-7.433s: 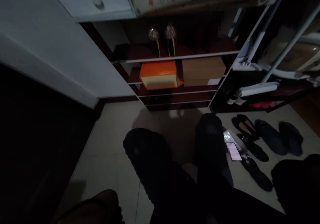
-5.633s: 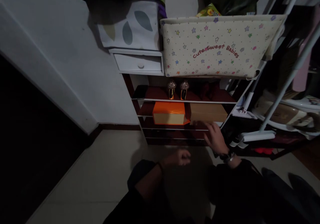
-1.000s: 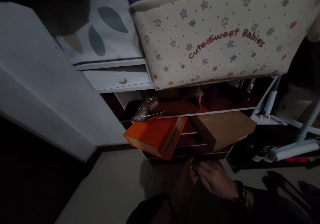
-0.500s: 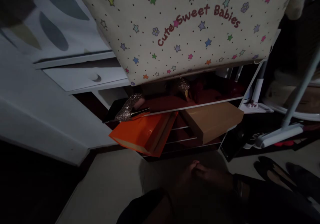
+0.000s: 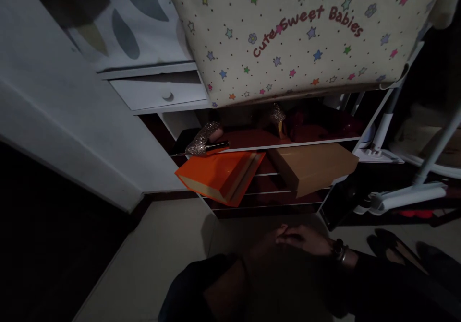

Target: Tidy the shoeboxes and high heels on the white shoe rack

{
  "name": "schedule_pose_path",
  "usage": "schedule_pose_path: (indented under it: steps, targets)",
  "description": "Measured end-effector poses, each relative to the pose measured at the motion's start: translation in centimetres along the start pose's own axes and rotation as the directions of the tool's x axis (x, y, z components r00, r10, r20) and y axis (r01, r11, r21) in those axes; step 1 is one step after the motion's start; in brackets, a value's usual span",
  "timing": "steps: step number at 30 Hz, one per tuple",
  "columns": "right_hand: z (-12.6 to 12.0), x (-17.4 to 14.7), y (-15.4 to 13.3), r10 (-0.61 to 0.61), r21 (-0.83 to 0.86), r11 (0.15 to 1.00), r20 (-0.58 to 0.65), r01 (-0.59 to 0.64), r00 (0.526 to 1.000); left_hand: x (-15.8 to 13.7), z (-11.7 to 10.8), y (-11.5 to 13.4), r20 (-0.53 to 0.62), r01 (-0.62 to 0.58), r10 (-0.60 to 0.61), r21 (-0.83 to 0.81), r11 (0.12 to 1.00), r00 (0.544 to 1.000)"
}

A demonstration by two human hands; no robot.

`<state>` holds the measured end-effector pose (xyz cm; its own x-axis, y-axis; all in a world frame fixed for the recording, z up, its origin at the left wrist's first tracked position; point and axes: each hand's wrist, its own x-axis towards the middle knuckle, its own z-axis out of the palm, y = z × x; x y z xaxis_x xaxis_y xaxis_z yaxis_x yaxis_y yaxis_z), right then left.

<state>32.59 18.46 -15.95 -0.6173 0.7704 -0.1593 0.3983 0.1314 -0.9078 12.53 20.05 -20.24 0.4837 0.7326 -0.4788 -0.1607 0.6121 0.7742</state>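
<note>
Against the pale wall on the left, a white drawer point(image 5: 158, 91) with a round knob sits under a fabric box printed with grey leaves point(image 5: 133, 24). Just right of it hangs a cream fabric bin point(image 5: 298, 39) dotted with coloured stars and lettered in red, covering the top of the shoe rack point(image 5: 288, 142). On the rack's upper shelf a glittery high-heeled shoe point(image 5: 203, 142) lies on its side at the left end, its thin heel pointing right; a second glittery shoe point(image 5: 277, 115) stands further back, half hidden under the bin. Below, an orange shoe box point(image 5: 219, 175) juts out of the rack, tilted down toward the floor, and a brown box point(image 5: 313, 166) beside it also sticks out — the two are near but apart.

Low in the middle, over the tiled floor point(image 5: 158, 250), the left hand point(image 5: 264, 250) and right hand point(image 5: 306, 239) meet, fingertips touching each other, well below the orange box. It is too dark to tell whether either hand grips anything. The right wrist wears a bracelet point(image 5: 340, 251). Further right, dark flat shoes point(image 5: 392, 247) lie on the floor beneath a white mop head point(image 5: 406, 197).
</note>
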Motion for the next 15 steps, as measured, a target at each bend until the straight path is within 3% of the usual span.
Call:
schedule_pose_path:
  steps: [3, 8, 11, 15]
  targets:
    - [-0.3, 0.8, -0.8, 0.073, 0.115, 0.991, -0.072, -0.064, 0.995, -0.8, 0.1, 1.7, -0.056, -0.009, 0.006, -0.045, 0.999, 0.998]
    - [-1.2, 1.6, -4.0, 0.124, 0.186, 0.977, -0.131, -0.099, 0.984, -2.6, 1.3, 5.1, -0.073, -0.148, 0.145, -0.04, 0.988, 0.987]
    - [-2.4, 1.8, -7.5, 0.004, 0.177, 0.984, -0.126, 0.019, 0.992, -4.7, 2.9, 8.9, 0.052, -0.261, 0.26, 0.024, 0.965, 0.964]
    - [-4.7, 1.5, -13.5, -0.202, 0.359, 0.888, -0.253, 0.286, 0.946, -8.8, 6.1, 15.8, 0.258, -0.453, 0.44, -0.007, 0.891, 0.86]
